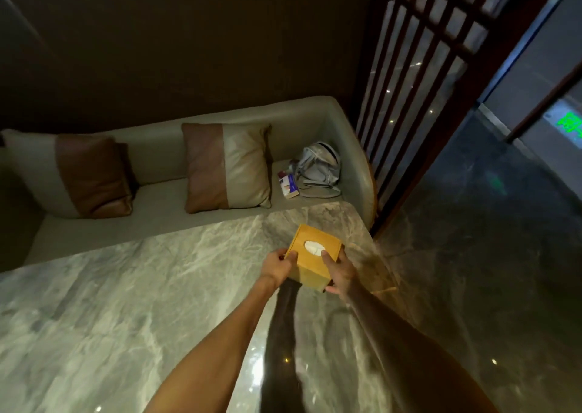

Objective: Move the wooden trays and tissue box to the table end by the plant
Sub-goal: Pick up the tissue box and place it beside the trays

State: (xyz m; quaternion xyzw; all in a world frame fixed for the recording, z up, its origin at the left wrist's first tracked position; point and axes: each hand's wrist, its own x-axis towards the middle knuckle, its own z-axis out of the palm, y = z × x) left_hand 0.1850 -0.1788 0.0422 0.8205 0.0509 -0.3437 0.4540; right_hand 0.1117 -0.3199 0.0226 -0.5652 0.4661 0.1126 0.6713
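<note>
Reaching forward over the glossy grey marble table (110,318), two bare forearms meet at a square yellow wooden tissue box (315,256) with a white tissue showing in its oval top slot. The left hand (278,266) is pressed against the box's left side with its thumb on the top edge; the right hand (338,274) is clamped on the right side, thumb on top beside the slot and fingers under the near corner. The box is near the table's far right corner; whether it rests on the surface or is lifted cannot be told. Beyond the table stands a beige sofa (340,119) with two brown-and-tan cushions (228,167). A grey bag (318,168) lies in its right corner, a small packet (288,185) just beside it. A dark wooden lattice screen (419,75) rises to the right.
</note>
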